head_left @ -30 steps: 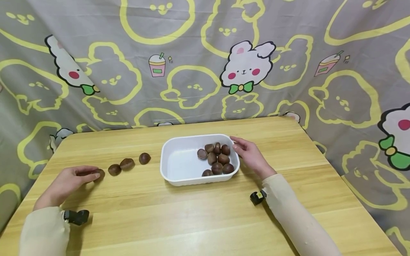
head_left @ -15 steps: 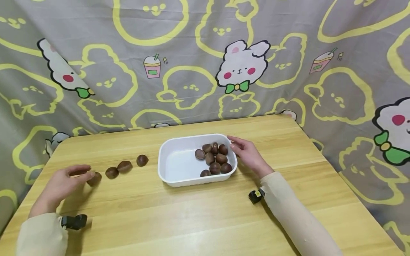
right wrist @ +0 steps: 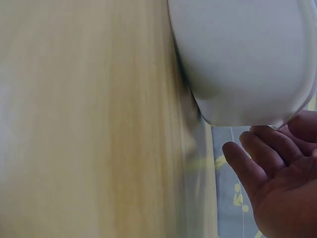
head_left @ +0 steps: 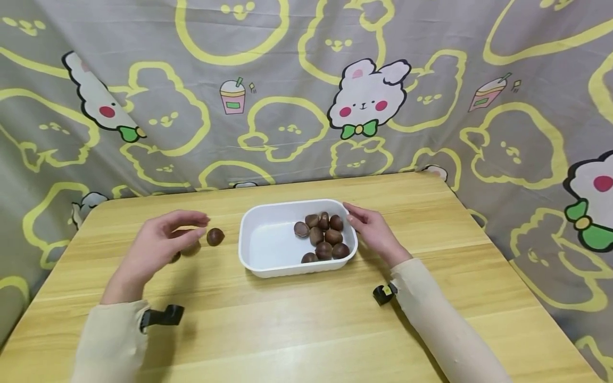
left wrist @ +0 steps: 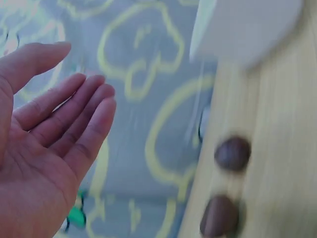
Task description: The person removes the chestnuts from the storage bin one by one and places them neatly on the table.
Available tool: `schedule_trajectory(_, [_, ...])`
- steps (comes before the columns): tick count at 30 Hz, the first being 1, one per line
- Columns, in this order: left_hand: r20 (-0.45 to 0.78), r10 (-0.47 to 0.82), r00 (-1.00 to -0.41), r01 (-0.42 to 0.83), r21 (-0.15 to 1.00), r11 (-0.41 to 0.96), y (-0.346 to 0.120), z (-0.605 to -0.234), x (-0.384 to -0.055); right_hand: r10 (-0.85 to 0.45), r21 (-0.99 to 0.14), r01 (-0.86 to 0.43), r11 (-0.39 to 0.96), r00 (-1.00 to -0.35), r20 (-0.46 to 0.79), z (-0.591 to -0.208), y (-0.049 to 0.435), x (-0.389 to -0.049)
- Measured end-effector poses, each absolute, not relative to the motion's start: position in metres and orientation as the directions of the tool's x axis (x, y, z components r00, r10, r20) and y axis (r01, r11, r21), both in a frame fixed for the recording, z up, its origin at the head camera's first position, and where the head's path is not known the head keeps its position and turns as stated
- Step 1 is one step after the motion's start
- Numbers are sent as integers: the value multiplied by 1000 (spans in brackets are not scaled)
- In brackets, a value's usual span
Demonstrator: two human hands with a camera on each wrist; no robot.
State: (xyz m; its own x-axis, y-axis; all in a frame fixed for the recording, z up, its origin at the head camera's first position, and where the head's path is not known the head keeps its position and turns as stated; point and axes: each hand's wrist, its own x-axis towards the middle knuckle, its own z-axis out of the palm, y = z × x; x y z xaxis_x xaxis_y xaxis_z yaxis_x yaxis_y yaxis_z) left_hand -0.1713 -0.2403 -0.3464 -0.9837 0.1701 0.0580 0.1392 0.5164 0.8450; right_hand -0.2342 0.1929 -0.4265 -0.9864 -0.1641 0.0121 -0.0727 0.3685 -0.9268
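My left hand is over the left side of the table, above loose brown chestnuts. In the left wrist view its palm is bare, fingers extended and thumb apart. One chestnut lies just beyond its fingertips. Another chestnut shows partly beneath the hand, and a third is mostly covered. My right hand rests against the right end of a white plastic tray, fingers fairly straight along the outside of the rim. Several chestnuts sit in the tray's right half.
The wooden table carries the tray near its middle. Behind and beside it hangs a grey curtain with yellow cartoon outlines. Small black cameras are strapped at both wrists.
My left hand has left the leftmost chestnut and moved right, over the middle ones. That leftmost chestnut is no longer visible. The right hand and tray stay in place.
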Motion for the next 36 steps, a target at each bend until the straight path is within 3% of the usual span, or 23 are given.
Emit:
schedule_trajectory(7, [99,435,-895,264,904,337,-187,-353,-192,-162,-926,-61,372,-987,0,-426,193,-234])
schedule_trajectory(14, [49,635,-771,327,886,328,-135,-371,-205,-166,-928,-72,365,-986,11,-426,192,-233])
schedule_trajectory(20, [7,685,-729,343,869,356,-101,-388,-213,-167,-937,-60,344,-986,2,-428,193,-234])
schedule_trajectory(36, [-70,701,-710,403,776,485,-68,-399,-220,-159,-952,-42,304,-987,-7,-425,191,-233])
